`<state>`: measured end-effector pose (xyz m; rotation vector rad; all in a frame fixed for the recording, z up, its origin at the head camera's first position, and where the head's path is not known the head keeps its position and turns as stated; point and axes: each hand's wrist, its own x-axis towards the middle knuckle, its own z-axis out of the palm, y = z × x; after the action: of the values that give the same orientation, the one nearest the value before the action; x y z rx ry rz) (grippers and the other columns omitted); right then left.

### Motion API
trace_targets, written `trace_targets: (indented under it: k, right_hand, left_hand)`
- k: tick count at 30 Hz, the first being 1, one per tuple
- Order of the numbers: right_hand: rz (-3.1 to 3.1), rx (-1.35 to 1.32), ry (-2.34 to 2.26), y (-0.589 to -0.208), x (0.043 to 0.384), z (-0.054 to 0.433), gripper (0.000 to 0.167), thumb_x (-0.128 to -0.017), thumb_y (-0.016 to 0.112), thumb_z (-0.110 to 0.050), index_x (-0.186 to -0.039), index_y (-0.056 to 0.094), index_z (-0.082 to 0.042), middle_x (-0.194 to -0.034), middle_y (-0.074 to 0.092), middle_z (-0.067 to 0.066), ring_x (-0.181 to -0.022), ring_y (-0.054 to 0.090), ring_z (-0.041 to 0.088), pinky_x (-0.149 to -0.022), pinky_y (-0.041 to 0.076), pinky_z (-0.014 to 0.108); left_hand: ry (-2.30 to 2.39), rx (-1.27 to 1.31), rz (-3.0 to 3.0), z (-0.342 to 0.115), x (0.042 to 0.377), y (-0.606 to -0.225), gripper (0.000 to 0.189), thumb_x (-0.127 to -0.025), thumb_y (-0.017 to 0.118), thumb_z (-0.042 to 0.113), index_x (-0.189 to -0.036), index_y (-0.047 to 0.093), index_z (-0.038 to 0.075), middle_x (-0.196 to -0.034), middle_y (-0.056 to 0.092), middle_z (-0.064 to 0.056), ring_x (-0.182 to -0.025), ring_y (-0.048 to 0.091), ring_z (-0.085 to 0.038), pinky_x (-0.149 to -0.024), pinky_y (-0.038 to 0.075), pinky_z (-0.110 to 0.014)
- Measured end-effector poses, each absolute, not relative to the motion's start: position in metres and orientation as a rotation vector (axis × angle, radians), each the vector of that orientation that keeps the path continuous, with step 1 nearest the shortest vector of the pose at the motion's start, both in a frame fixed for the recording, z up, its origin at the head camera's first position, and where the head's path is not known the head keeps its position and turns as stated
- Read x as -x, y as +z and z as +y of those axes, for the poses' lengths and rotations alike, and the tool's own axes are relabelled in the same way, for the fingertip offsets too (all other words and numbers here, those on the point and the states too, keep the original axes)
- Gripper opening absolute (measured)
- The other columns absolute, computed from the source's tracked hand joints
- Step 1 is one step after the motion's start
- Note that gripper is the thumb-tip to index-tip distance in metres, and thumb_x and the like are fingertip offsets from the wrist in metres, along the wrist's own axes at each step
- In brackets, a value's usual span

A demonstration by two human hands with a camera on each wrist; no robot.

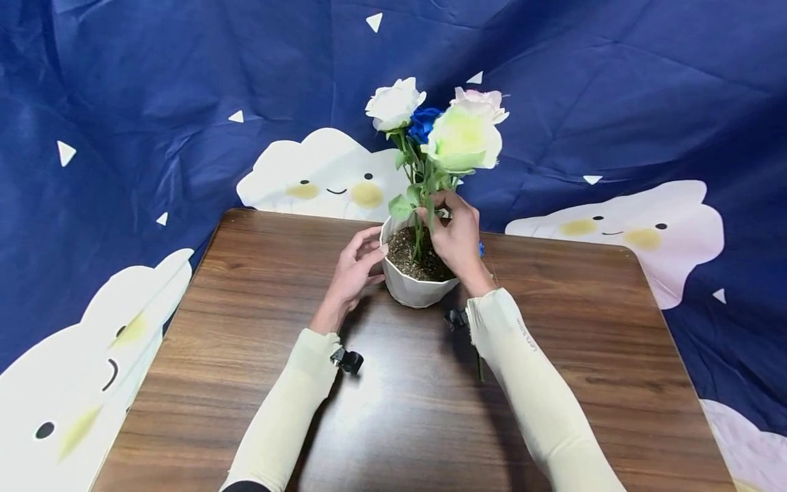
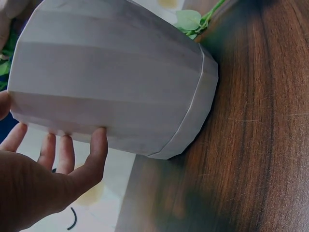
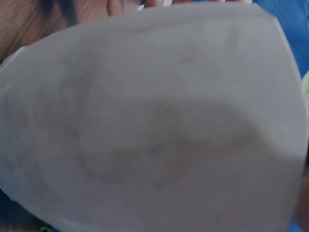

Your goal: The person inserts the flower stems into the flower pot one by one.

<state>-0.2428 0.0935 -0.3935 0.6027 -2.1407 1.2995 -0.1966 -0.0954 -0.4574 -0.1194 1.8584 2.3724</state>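
A white faceted flowerpot filled with brown soil stands near the back of the table. From it rise a white rose, a blue rose, a pale pink rose and a green-tinged white rose. My right hand pinches a leafy green stem above the soil; which bloom it carries I cannot tell. At the pot's left side my left hand touches the wall with spread fingertips, thumb by the rim. In the right wrist view the pot wall fills most of the picture.
Partly hidden under the right forearm, another blue flower lies on the wooden table, its stem end showing nearer me. Its green leaves appear beyond the pot. A dark blue cloth with cloud faces hangs behind the table.
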Motion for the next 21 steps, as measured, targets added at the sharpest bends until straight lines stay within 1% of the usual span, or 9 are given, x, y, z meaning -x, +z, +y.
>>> trace_targets:
  k: [4, 6, 9, 11, 15, 17, 18, 21]
  right_hand:
    - [-2.195, -0.591, 1.287, -0.399, 0.249, 0.095, 0.01, -0.089, 0.075, -0.004, -0.086, 0.065, -0.002, -0.092, 0.073, 0.011, -0.082, 0.07, 0.023, -0.057, 0.045, 0.015]
    - [-2.207, -0.574, 1.281, -0.401, 0.25, 0.096, 0.011, -0.089, 0.076, -0.005, -0.086, 0.066, -0.002, -0.091, 0.073, 0.012, -0.081, 0.07, 0.024, -0.056, 0.044, 0.015]
    - [-2.219, -0.569, 1.266, -0.402, 0.253, 0.098, 0.009, -0.089, 0.075, -0.003, -0.087, 0.066, -0.001, -0.091, 0.072, 0.013, -0.083, 0.07, 0.025, -0.056, 0.045, 0.02]
    - [-2.236, -0.561, 1.267, -0.402, 0.254, 0.098, 0.009, -0.089, 0.075, -0.005, -0.088, 0.066, -0.002, -0.091, 0.072, 0.013, -0.086, 0.069, 0.025, -0.059, 0.047, 0.024]
    - [-2.263, -0.529, 1.332, -0.401, 0.257, 0.096, 0.013, -0.089, 0.078, -0.011, -0.093, 0.07, -0.001, -0.091, 0.072, 0.012, -0.09, 0.069, 0.025, -0.074, 0.055, 0.031]
    - [-2.267, -0.497, 1.36, -0.402, 0.257, 0.095, 0.015, -0.09, 0.079, -0.013, -0.096, 0.072, -0.001, -0.093, 0.073, 0.012, -0.089, 0.07, 0.025, -0.078, 0.058, 0.033]
    - [-2.264, -0.488, 1.338, -0.402, 0.257, 0.095, 0.017, -0.09, 0.079, -0.015, -0.097, 0.074, -0.001, -0.094, 0.074, 0.012, -0.089, 0.07, 0.025, -0.08, 0.058, 0.034]
    - [-2.234, -0.485, 1.203, -0.398, 0.253, 0.1, 0.022, -0.09, 0.08, -0.02, -0.1, 0.077, -0.001, -0.095, 0.075, 0.012, -0.085, 0.071, 0.027, -0.076, 0.058, 0.04]
  left_hand:
    - [2.371, 0.121, 1.869, -0.096, 0.197, -0.457, 0.046, -0.097, 0.067, 0.015, -0.142, 0.056, 0.02, -0.129, 0.052, -0.01, -0.109, 0.056, -0.023, -0.088, 0.058, -0.055]
    - [2.37, 0.116, 1.869, -0.095, 0.197, -0.457, 0.046, -0.097, 0.067, 0.015, -0.141, 0.056, 0.02, -0.129, 0.052, -0.01, -0.109, 0.057, -0.022, -0.088, 0.058, -0.055]
    - [2.371, 0.097, 1.862, -0.094, 0.197, -0.456, 0.046, -0.098, 0.067, 0.014, -0.142, 0.055, 0.02, -0.13, 0.052, -0.012, -0.109, 0.057, -0.023, -0.088, 0.057, -0.055]
    - [2.372, 0.095, 1.861, -0.094, 0.198, -0.456, 0.046, -0.098, 0.066, 0.014, -0.142, 0.055, 0.019, -0.131, 0.052, -0.012, -0.11, 0.057, -0.023, -0.089, 0.057, -0.056]
    - [2.37, 0.118, 1.862, -0.095, 0.198, -0.457, 0.046, -0.098, 0.067, 0.014, -0.142, 0.055, 0.02, -0.131, 0.051, -0.011, -0.11, 0.056, -0.024, -0.09, 0.056, -0.057]
    - [2.372, 0.131, 1.854, -0.095, 0.198, -0.457, 0.046, -0.098, 0.066, 0.013, -0.142, 0.055, 0.02, -0.13, 0.051, -0.011, -0.11, 0.055, -0.024, -0.09, 0.056, -0.058]
    - [2.374, 0.133, 1.849, -0.095, 0.198, -0.457, 0.046, -0.098, 0.067, 0.013, -0.142, 0.056, 0.02, -0.13, 0.051, -0.012, -0.11, 0.055, -0.024, -0.09, 0.056, -0.058]
    - [2.375, 0.132, 1.841, -0.094, 0.199, -0.458, 0.046, -0.098, 0.067, 0.014, -0.142, 0.056, 0.02, -0.131, 0.051, -0.012, -0.11, 0.055, -0.023, -0.091, 0.056, -0.058]
